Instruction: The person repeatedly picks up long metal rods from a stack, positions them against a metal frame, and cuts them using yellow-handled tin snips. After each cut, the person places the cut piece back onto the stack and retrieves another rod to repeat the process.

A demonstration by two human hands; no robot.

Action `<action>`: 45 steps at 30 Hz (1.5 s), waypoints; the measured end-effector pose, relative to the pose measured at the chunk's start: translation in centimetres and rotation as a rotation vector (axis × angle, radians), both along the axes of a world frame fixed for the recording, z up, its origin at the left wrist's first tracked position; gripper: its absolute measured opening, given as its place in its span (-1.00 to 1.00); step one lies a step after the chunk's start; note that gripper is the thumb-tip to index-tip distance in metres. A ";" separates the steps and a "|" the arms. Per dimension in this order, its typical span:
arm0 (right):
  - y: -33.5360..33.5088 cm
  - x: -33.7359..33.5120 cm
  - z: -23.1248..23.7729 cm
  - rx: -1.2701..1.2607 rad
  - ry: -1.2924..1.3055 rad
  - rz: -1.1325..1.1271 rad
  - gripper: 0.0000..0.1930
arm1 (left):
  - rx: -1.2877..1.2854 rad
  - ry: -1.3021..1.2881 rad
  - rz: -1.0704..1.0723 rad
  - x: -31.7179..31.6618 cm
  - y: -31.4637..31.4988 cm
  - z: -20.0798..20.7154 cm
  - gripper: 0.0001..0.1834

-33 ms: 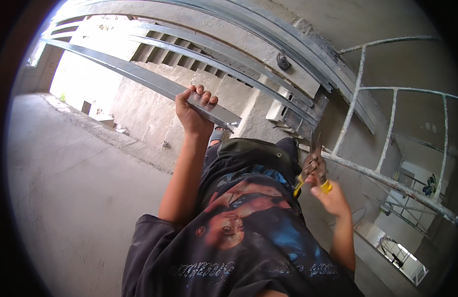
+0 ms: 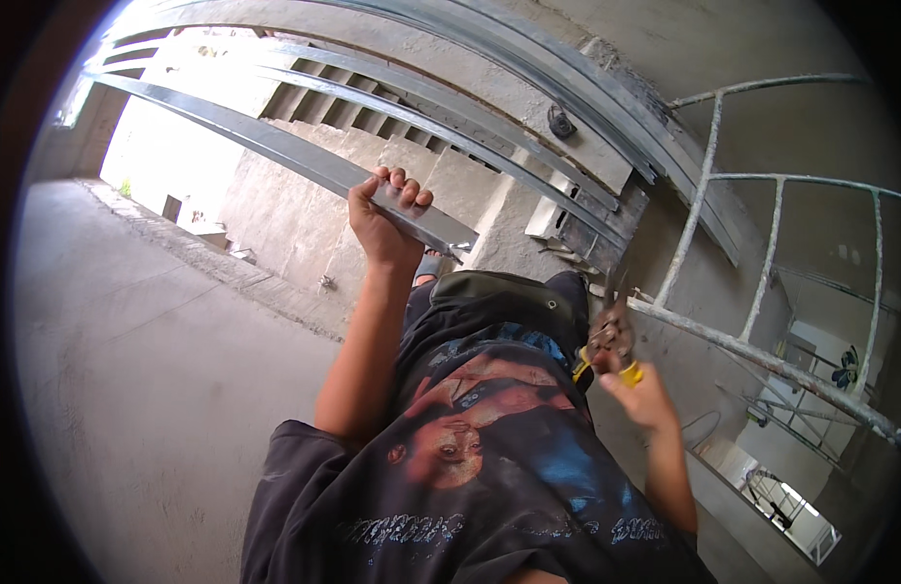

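My left hand (image 2: 387, 219) is wrapped round a long galvanized metal channel (image 2: 275, 146) close to its near end. From there the channel runs away to the far left, and its near end hangs just in front of my waist. In my right hand (image 2: 640, 394) is a pair of tin snips (image 2: 611, 331) with yellow grips, held beside my right hip. Their dark blades point up and away, a little blurred, and stand apart from the channel. Part of the grips is hidden by my fingers.
More metal channels (image 2: 421, 125) lie lengthwise beyond the held one. A dark coiled item (image 2: 561, 122) rests on a ledge. Painted scaffold frames (image 2: 699, 195) stand on the right. Concrete steps (image 2: 339, 109) show between the channels, and a bare concrete surface (image 2: 159, 321) spreads at left.
My right hand and the tin snips have shifted slightly left and down, closer to my body. My left hand and the channel hold almost the same place.
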State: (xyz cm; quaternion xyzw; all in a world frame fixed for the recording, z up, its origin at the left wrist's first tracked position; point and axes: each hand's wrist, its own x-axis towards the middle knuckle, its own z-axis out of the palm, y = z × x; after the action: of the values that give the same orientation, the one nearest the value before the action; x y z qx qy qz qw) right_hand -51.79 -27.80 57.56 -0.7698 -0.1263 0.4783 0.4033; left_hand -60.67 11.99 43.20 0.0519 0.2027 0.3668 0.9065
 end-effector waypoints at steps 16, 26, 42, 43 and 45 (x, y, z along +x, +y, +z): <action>11.9 3.2 -2.2 -0.025 -1.071 0.600 -0.32 | -0.055 0.035 0.112 -2.5 -1.1 2.7 -0.78; 16.0 4.0 -2.1 0.076 -1.156 0.869 -0.32 | -0.082 -0.040 0.137 -5.4 -1.8 2.9 -0.79; 20.4 2.4 -2.0 -0.189 0.426 0.917 -0.67 | -0.036 -0.248 0.120 -10.0 -2.5 0.3 -0.79; 21.0 1.9 -1.6 -0.028 0.119 0.974 -0.61 | -0.040 -0.255 0.125 -10.2 -2.5 0.3 -0.79; 21.8 2.2 -1.5 0.111 -0.132 1.003 -0.58 | -0.032 -0.205 0.158 -10.5 -2.6 0.4 -0.79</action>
State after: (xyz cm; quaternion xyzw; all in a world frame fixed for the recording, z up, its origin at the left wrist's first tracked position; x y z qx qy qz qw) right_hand -49.54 -6.02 56.09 -0.6203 -0.5308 0.5562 0.1553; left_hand -71.20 9.35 43.60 -0.0162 0.1182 0.4372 0.8914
